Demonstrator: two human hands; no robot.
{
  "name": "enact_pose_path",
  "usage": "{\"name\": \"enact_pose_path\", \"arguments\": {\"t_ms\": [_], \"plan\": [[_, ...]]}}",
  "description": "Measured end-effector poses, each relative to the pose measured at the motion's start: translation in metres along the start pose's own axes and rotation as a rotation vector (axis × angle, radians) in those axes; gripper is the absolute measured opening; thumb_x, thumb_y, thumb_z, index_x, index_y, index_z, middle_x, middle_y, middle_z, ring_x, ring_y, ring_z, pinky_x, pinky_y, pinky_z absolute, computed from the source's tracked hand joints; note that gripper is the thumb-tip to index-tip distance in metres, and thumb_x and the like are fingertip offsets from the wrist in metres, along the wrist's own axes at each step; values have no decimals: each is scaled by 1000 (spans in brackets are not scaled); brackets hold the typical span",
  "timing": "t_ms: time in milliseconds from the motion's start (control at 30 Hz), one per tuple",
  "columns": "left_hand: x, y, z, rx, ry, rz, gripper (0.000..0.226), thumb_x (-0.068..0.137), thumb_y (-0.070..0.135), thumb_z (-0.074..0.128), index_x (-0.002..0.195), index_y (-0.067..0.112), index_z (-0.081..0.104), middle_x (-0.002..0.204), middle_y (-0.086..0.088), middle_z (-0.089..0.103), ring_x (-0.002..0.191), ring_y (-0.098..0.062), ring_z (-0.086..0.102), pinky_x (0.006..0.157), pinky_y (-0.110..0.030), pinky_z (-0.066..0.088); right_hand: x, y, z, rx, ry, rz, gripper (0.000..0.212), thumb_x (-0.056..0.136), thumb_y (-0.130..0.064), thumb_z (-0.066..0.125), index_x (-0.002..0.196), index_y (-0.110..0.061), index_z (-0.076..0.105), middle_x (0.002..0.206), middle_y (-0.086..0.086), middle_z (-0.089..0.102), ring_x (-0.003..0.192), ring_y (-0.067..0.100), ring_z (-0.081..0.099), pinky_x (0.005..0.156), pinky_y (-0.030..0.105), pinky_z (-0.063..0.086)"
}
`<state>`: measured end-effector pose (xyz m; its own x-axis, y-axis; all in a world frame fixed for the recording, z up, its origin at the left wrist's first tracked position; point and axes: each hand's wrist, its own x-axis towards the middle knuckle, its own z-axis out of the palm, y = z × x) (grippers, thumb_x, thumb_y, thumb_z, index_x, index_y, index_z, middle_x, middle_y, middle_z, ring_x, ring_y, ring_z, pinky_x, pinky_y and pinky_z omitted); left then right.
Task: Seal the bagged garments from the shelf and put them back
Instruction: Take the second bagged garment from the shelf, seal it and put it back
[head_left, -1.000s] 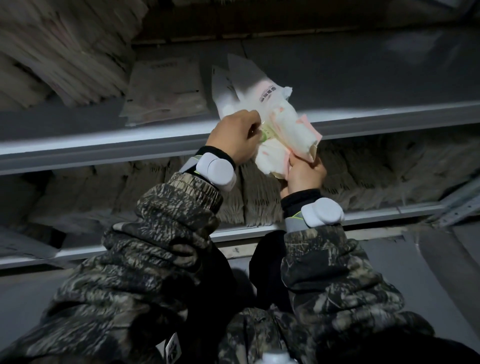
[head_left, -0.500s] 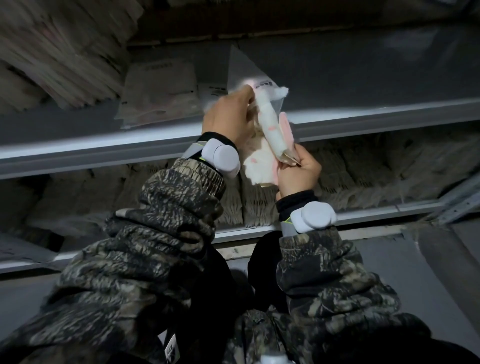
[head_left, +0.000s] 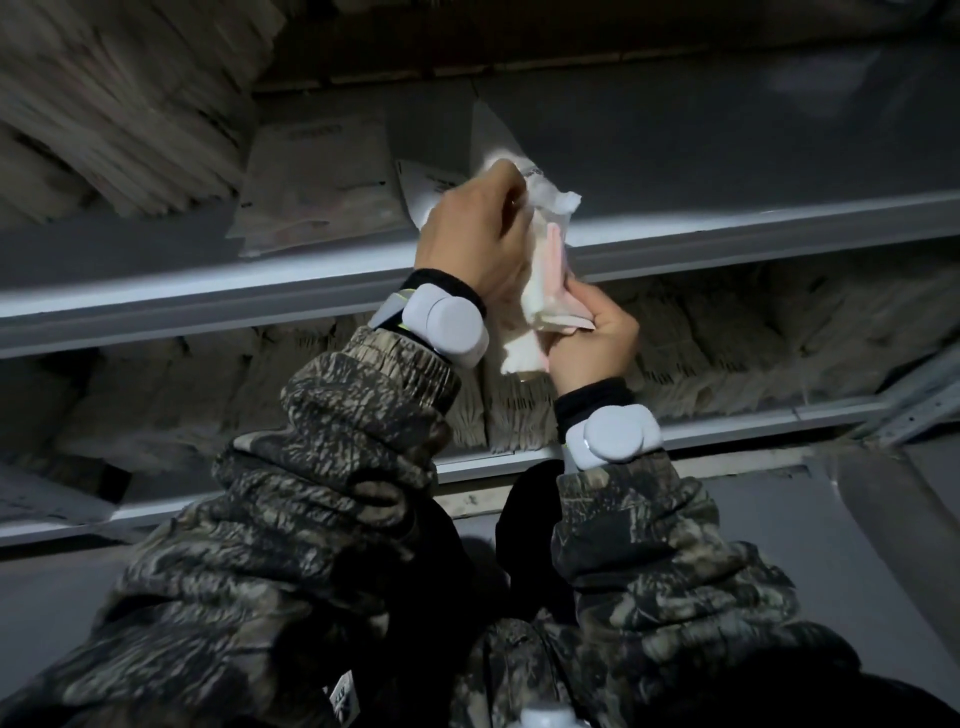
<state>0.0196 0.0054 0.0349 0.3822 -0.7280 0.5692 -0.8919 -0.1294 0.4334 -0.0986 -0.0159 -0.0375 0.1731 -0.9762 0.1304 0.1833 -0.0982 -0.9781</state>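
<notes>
Left hand (head_left: 475, 234) closed over the top of a crumpled white-and-pink garment in a clear plastic bag (head_left: 545, 291), right hand (head_left: 592, 332) gripping its lower end, held before the grey metal shelf edge (head_left: 727, 228) (another flat bagged garment (head_left: 317, 192) lies on that shelf).

Bag label (head_left: 434, 183) behind hands (head_left: 475, 236)

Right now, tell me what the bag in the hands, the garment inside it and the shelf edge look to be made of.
Bag: thin clear plastic film, glossy; its printed flap stands stiffly above the left hand.
Garment: soft white and pink fabric, matte, bunched into folds above the right hand; fibre unclear.
Shelf edge: probably grey painted metal, smooth, with a straight folded lip that catches light.
</notes>
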Motion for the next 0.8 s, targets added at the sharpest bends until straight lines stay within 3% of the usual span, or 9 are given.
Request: {"name": "enact_pose_path", "arguments": {"t_ms": [67,133,233,333,433,500,567,667,800], "plan": [[1,5,0,8,2,37,11,80,21,47,85,14,53,81,-4,64,76,-31,58,66,-44,50,-3,3,0,-184,-16,-134,37,77,8,63,108,-11,72,96,8,74,80,12,67,68,22,54],[-2,9,3,25,-33,102,6,78,14,48,81,14,53,76,-2,60,72,-30,56,63,-45,49,-5,5,1,-334,7,-256,39,76,6,60,105,-15,74,99,3,75,88,11,68,76,20,54],[-10,9,6,23,-99,154,6,82,19,51,83,13,53,73,0,56,69,-30,54,62,-44,48,-4,2,2,-348,38,-247,40,77,8,53,102,-13,75,94,3,76,83,9,66,75,15,52],[-16,10,1,22,-179,192,8,79,17,53,85,13,56,76,-1,57,73,-30,54,63,-44,48,-1,2,3,-208,40,-142,31,83,6,59,109,-6,71,92,2,74,83,12,66,75,18,53],[-24,8,-1,32,-112,167,10,80,16,54,89,14,59,82,-3,61,75,-28,56,62,-43,49,5,-3,4,55,88,29,40,82,15,57,118,1,64,101,8,70,87,9,66,82,22,56],[-28,5,0,71,-48,122,12,85,23,54,94,17,59,87,-1,62,78,-27,57,62,-40,50,7,-7,7,264,154,164,37,84,18,54,119,9,61,95,12,68,74,6,67,71,22,58],[-32,1,2,142,-15,70,13,89,28,52,97,19,57,91,0,60,81,-26,56,62,-38,49,8,-7,9,252,209,211,38,83,20,52,118,10,60,96,12,64,75,10,63,74,21,55],[-36,-9,4,218,-16,-73,13,89,25,47,97,16,51,94,-3,58,80,-28,53,60,-37,43,9,0,11,272,273,282,32,82,20,46,106,11,65,93,12,61,82,19,56,80,34,51],[-43,-24,4,241,-55,-257,17,90,30,43,89,13,45,89,-9,57,77,-34,53,59,-38,39,8,2,10,254,313,343,31,85,13,43,92,-7,65,87,10,63,81,19,59,80,32,52]]}}
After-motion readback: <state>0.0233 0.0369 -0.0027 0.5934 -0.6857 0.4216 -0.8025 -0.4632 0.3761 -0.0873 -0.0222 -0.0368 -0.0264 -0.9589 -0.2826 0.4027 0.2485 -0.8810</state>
